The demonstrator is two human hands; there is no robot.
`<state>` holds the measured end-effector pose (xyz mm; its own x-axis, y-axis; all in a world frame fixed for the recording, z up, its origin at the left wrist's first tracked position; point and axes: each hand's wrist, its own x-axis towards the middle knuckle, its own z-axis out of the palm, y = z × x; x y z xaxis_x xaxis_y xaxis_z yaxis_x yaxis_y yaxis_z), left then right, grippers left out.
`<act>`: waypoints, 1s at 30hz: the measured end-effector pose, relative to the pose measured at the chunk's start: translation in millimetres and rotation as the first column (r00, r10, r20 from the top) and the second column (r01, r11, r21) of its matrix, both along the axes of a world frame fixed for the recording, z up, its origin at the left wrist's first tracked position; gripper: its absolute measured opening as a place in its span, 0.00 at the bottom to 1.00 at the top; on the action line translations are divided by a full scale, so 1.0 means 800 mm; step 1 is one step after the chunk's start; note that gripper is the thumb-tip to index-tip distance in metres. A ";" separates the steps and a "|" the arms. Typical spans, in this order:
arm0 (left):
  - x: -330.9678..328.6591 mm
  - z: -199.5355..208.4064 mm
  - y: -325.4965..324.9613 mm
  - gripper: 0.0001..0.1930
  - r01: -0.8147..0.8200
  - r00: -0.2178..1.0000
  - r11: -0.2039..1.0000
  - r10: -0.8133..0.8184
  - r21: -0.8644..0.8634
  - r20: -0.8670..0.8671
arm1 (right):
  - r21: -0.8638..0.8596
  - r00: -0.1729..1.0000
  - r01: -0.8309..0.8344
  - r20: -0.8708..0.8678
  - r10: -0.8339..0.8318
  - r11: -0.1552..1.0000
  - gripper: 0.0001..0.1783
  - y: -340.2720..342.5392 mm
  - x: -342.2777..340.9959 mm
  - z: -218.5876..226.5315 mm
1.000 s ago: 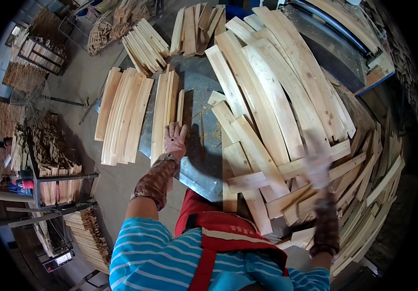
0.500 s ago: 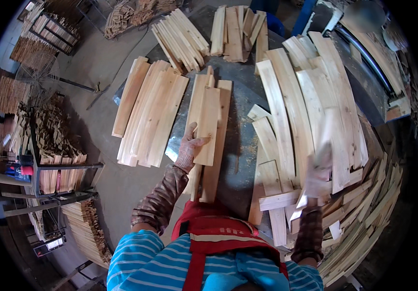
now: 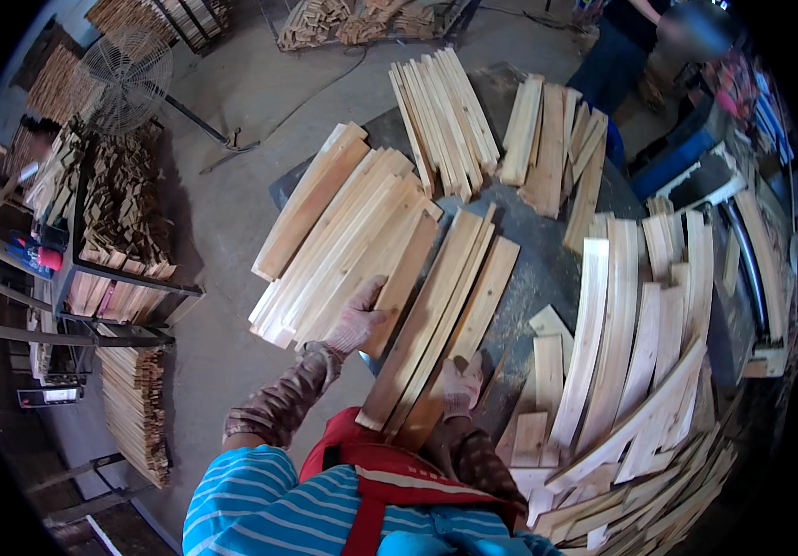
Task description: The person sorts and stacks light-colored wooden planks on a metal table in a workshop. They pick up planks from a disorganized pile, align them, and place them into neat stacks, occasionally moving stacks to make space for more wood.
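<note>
Both my hands wear pale work gloves. My left hand (image 3: 362,317) grips the lower part of a wooden board (image 3: 405,285) at the right edge of the left row of boards (image 3: 343,243). Just right of it lies a middle group of boards (image 3: 436,315), its lower ends close to my red apron (image 3: 362,440). At the right edge of that group, my right hand (image 3: 462,385) touches the outermost board (image 3: 484,301), thumb and fingers apart. Its palm side is hidden.
Two more board bundles (image 3: 445,120) (image 3: 552,139) lie along the table's far side. Loose boards (image 3: 607,324) pile up at right, one slanting across. A wire fan (image 3: 125,79) and racks of wood pieces (image 3: 121,204) stand left. Another person (image 3: 612,51) is at the far right.
My left hand has set its board against the left row, moving away from the middle group. My right hand has come from the right pile to the middle group. The view has shifted.
</note>
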<state>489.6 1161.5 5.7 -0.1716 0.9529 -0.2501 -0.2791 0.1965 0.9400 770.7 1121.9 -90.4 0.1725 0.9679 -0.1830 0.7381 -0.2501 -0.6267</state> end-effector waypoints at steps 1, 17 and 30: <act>-0.028 -0.004 0.002 0.43 -0.046 0.997 0.999 0.045 -0.013 -0.063 | -0.162 0.969 0.072 -0.222 -0.107 0.984 0.36 0.016 -0.015 0.060; -0.150 -0.069 0.543 0.37 -0.331 0.868 0.892 0.159 -0.309 -0.470 | -0.246 0.945 -0.206 -0.302 0.127 0.947 0.14 0.040 -0.035 0.103; -0.087 -0.066 0.523 0.27 -0.503 0.727 0.860 0.370 -0.082 -0.578 | -0.349 0.920 -0.328 -0.330 0.213 0.878 0.21 0.061 -0.022 0.106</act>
